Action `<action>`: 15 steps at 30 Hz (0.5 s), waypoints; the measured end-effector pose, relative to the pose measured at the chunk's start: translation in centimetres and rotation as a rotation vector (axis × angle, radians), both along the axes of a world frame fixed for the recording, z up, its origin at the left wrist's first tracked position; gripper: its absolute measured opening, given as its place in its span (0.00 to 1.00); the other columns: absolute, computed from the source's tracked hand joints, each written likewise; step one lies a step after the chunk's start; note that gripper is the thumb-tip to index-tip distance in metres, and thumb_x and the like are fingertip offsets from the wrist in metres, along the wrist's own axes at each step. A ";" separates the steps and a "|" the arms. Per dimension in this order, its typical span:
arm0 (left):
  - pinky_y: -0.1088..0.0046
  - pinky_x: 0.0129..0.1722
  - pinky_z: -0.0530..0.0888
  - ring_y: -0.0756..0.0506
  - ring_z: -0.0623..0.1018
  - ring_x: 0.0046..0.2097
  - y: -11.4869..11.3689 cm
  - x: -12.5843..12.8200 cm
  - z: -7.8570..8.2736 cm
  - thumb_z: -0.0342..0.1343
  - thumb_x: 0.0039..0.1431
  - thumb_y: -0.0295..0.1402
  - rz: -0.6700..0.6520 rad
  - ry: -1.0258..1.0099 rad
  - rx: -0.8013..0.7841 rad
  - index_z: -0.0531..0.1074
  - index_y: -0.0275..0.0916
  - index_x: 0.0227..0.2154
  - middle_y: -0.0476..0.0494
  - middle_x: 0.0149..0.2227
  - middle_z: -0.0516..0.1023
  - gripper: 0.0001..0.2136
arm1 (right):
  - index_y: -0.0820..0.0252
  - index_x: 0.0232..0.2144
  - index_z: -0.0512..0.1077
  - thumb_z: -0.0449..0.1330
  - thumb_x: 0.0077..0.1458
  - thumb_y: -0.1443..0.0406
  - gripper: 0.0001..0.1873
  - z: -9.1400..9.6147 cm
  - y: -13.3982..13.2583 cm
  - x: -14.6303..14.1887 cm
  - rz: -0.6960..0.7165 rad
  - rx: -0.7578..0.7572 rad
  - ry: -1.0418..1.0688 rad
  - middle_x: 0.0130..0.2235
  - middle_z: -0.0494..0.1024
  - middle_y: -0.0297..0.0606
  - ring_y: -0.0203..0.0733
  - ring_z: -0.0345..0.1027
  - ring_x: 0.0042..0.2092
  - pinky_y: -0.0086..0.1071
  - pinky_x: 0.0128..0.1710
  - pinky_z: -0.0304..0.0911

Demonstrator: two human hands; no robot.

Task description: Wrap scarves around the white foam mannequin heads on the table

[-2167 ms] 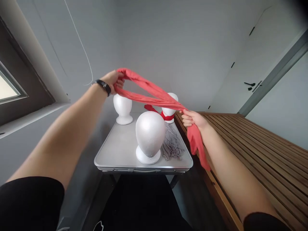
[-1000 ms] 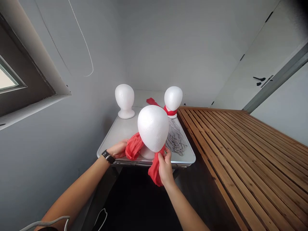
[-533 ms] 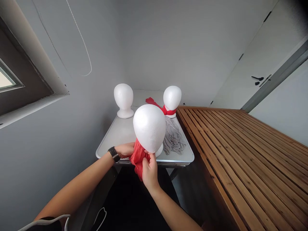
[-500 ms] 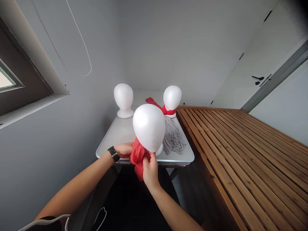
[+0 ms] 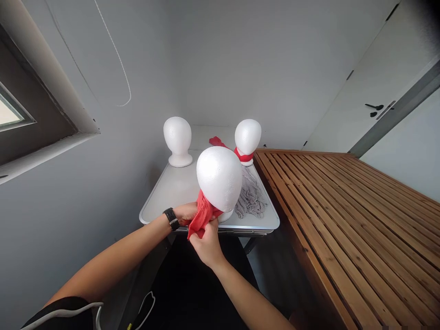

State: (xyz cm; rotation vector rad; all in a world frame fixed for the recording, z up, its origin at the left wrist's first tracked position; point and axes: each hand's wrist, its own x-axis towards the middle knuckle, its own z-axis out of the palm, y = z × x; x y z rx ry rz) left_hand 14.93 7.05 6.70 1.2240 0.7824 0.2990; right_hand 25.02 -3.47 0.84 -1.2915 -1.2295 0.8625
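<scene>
A white foam mannequin head (image 5: pixel 220 176) stands at the front edge of the table, tilted to the right. Round the left and front of its neck runs a red scarf (image 5: pixel 203 213), bunched in folds. My right hand (image 5: pixel 206 245) is closed on the scarf's lower end, just below the head. On the scarf's left side is my left hand (image 5: pixel 185 213), with a black watch at the wrist; its fingers are hidden behind the cloth, so their grip does not show.
Another bare foam head (image 5: pixel 177 137) stands at the back left of the table (image 5: pixel 161 197). At the back right, a third foam head (image 5: pixel 248 136) wears a red scarf (image 5: pixel 244 156). A crumpled grey scarf (image 5: pixel 252 197) lies at right, beside a wooden slatted bed (image 5: pixel 330 197).
The front head has shifted slightly right and tilted. My right hand has moved a little down and left, pulling the scarf's end into a narrower strip. My left hand has moved right.
</scene>
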 end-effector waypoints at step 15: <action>0.74 0.23 0.62 0.52 0.64 0.25 -0.7 1.6 0.4 0.62 0.50 0.33 0.053 0.101 0.264 0.70 0.37 0.24 0.49 0.24 0.69 0.07 | 0.58 0.47 0.82 0.64 0.59 0.56 0.18 -0.7 -1.6 2.8 -0.063 -0.074 0.294 0.56 0.71 0.46 0.54 0.71 0.59 0.45 0.62 0.69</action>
